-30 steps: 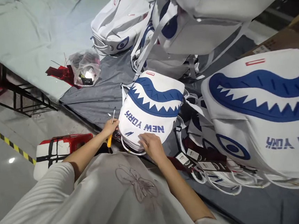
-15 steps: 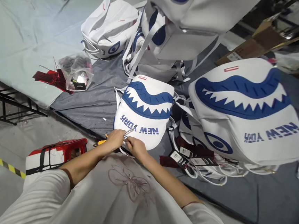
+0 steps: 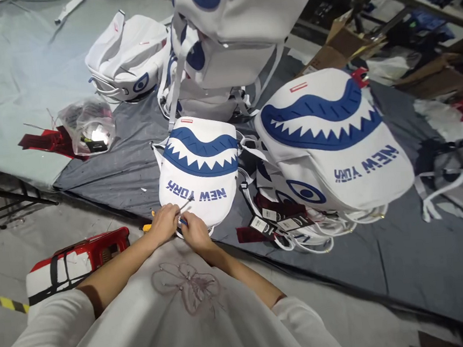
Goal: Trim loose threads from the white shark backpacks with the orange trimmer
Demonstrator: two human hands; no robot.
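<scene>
One white backpack, directly in front on grey cloth. Holds a slim tool in curled left hand; bends right hand at the near edge, cannot tell whether pinching anything. Probably light, soft, smooth; best steadied by that edge.

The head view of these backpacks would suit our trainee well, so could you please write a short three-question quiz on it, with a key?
1. Which lettering shows on the smaller backpack, the one by the right hand?
A) LONDON
B) NEW YORK
C) PARIS

2. True or false: the larger backpack, to the right of the smaller one, also bears a toothed mouth.

3. Fill in the colour: the left hand holds a tool whose handle is ____.

Key:
1. B
2. True
3. Yellow
</scene>
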